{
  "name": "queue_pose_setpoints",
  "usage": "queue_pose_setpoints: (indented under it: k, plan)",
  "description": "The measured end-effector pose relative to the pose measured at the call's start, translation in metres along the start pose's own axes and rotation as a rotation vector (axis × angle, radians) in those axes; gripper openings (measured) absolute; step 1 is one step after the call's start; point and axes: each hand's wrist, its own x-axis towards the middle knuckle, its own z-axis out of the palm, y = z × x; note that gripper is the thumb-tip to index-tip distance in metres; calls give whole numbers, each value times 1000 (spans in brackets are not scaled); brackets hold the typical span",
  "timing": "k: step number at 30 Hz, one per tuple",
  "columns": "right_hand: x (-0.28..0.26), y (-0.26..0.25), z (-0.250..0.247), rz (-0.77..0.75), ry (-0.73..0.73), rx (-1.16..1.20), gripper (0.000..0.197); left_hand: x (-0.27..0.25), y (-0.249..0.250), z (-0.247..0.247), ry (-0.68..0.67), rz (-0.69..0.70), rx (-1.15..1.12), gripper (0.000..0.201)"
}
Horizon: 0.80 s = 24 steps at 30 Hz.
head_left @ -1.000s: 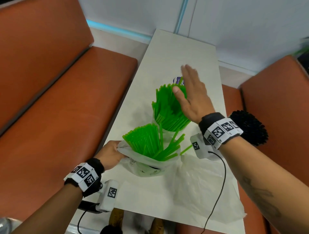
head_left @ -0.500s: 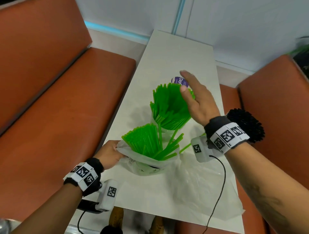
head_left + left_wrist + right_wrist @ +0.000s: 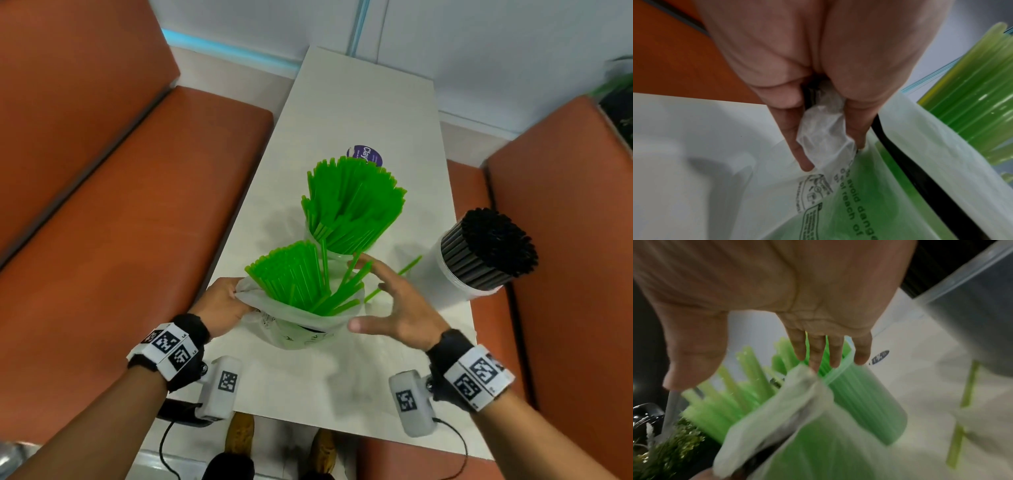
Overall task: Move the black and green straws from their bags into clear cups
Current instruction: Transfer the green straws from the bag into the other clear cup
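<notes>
the left hand (image 3: 224, 305) pinches a bunched fold of the translucent bag (image 3: 301, 320) at its near-left rim, with the green straws (image 3: 291, 274) standing up out of the bag's mouth. the right hand (image 3: 397, 308) hovers at the bag's right side, fingers spread and grasping nothing. just beyond the bag a clear cup (image 3: 337, 255) holds a fan of green straws, to the bag's right a second cup (image 3: 455, 277) is packed with black straws (image 3: 493, 243), and one loose green straw (image 3: 402, 270) lies on the white table (image 3: 342, 113) between them.

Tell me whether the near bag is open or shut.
Open. The bag's mouth gapes around green straws sticking out of it, and the left hand pinches its rim.
</notes>
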Motion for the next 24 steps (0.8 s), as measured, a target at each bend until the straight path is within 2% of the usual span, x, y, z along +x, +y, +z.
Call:
queue_pose_setpoints:
  k: [2,4,6,8,10,14,16,22,24]
  plan:
    - [6,-3,21,17,88,81,91,-1,1,2,-3,-5,-1,26]
    - [15,-6,38,0,212,169,59,-2,3,3,3,-10,-8,18]
    - [21,-11,49,-46,334,187,25,-2,3,3,0,-14,-14,19]
    - [23,-14,52,-69,398,214,11,-1,0,2,-5,-1,1,28]
    - [20,-22,48,-95,421,281,12,0,-4,1,-3,2,14,40]
    - [11,-48,19,-207,474,300,23,-1,-5,0,-4,-1,14,34]
    - [10,-68,-6,-244,493,288,24,-1,-5,0,-4,-5,25,37]
    - [37,-134,-76,-271,526,491,15,-4,0,2,-10,5,12,44]
    - [50,-151,-91,-284,539,490,12,-5,2,2,-18,10,-6,44]
